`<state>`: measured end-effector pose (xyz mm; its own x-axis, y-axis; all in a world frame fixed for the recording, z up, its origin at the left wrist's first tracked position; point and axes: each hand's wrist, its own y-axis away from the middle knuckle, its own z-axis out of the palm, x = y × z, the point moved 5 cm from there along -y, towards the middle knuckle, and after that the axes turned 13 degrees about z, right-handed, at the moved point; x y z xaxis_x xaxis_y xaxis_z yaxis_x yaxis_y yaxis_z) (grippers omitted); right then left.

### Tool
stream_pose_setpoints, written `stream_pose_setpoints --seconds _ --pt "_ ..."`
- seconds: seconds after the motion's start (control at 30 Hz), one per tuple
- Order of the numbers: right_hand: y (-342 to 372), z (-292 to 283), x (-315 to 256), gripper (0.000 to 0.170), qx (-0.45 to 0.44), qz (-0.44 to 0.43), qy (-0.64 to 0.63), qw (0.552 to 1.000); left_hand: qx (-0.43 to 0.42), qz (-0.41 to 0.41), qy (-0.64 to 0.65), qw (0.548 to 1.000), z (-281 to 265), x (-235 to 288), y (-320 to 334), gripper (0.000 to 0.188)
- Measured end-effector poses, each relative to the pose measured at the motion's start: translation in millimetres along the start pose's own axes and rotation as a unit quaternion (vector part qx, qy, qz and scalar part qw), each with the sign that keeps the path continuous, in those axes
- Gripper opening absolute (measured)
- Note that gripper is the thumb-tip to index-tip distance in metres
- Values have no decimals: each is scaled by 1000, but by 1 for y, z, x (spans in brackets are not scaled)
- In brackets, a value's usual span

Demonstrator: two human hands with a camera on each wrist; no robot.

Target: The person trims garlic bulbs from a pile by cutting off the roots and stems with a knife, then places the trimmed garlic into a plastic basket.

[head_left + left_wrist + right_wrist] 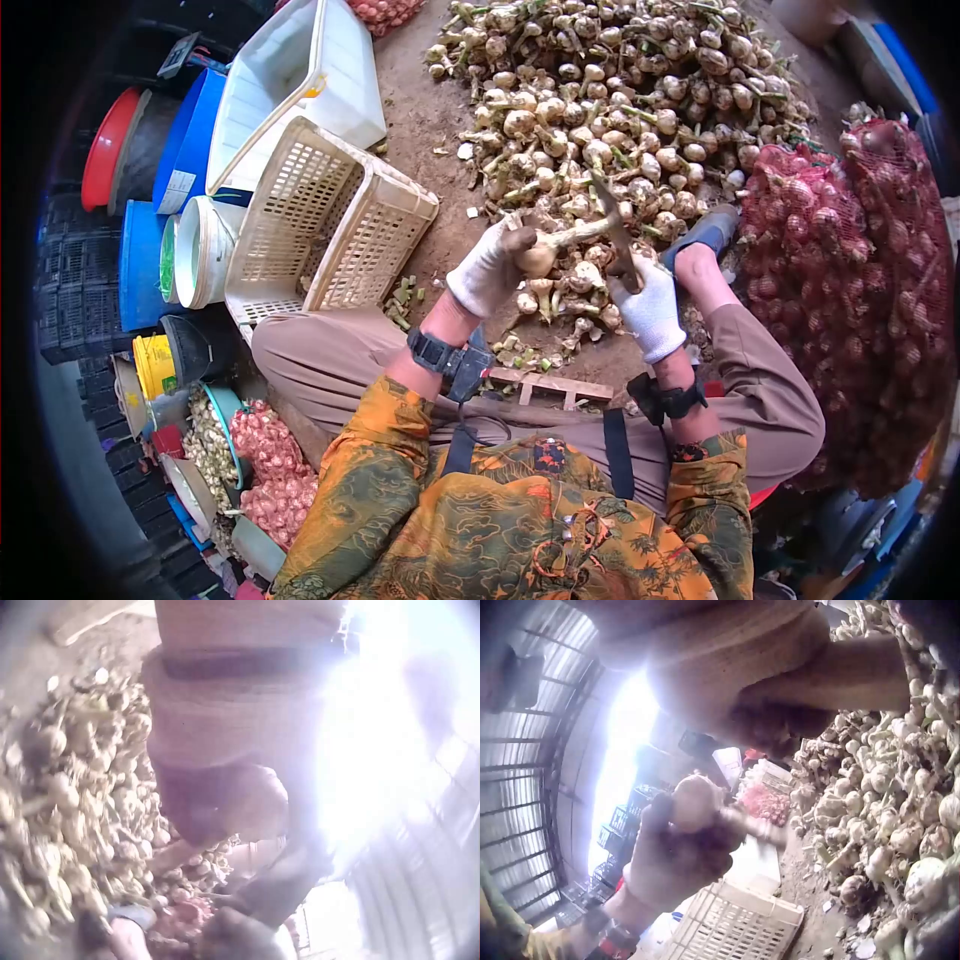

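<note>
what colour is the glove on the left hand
The glove is mostly white, with dark, brownish fingertips; the head view shows it best.

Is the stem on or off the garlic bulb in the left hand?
On: the head view shows the long stem joined to the garlic bulb in the left hand.

Produce shed, garlic handling. Big garlic heap (620,130) straight on a bare brown floor (415,120), stuffed red mesh sacks (845,290) beside it. Perforated plastic crate (378,240), white plastic bin (350,90), buckets (207,250), black crates (78,270) opposite. Right wrist view: corrugated sheeting (510,791) on dark beams (549,817), bright strip of light.
</note>
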<state>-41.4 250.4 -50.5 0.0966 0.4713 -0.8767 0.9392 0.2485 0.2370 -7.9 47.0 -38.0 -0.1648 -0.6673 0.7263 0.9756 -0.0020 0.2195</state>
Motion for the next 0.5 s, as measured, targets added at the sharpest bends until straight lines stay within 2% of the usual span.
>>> stream_pose_setpoints --seconds 0.03,0.07,0.1,0.17,0.2,0.27,0.3,0.33,0.37,0.4,0.43,0.47,0.5 --pt "2 1 -3 23 -11 3 22 1000 9 -7 13 1000 -7 -9 -2 37" --pt "3 1 -5 26 -12 15 13 1000 -106 -11 68 992 -8 -16 -9 29" --pt "2 1 -5 29 -13 13 23 1000 -109 -9 70 991 0 -15 -10 29" --pt "-1 1 -4 25 18 -58 29 998 -37 11 15 999 7 -13 -8 29" --pt "-3 2 -3 25 17 -60 27 998 3 9 20 1000 4 -14 -7 28" --pt "-8 15 12 20 -97 37 11 995 29 39 20 999 -1 -4 -7 32" --pt "-10 22 28 19 -115 57 44 991 55 67 25 996 -5 2 -7 35" --pt "-16 33 61 20 -153 81 157 972 0 106 95 990 -15 20 -11 41" --pt "-17 41 96 22 -190 106 266 939 -53 165 191 966 -30 47 -13 38" --pt "-11 37 115 25 -155 130 263 943 19 300 35 953 -90 95 -10 41" --pt "-12 28 106 25 -151 138 252 946 92 423 -121 893 -137 127 2 47" --pt "-20 23 113 23 -123 145 185 964 -40 395 250 883 -69 164 15 50" --pt "-28 18 119 21 -90 150 114 978 -28 406 308 860 -82 183 21 48"
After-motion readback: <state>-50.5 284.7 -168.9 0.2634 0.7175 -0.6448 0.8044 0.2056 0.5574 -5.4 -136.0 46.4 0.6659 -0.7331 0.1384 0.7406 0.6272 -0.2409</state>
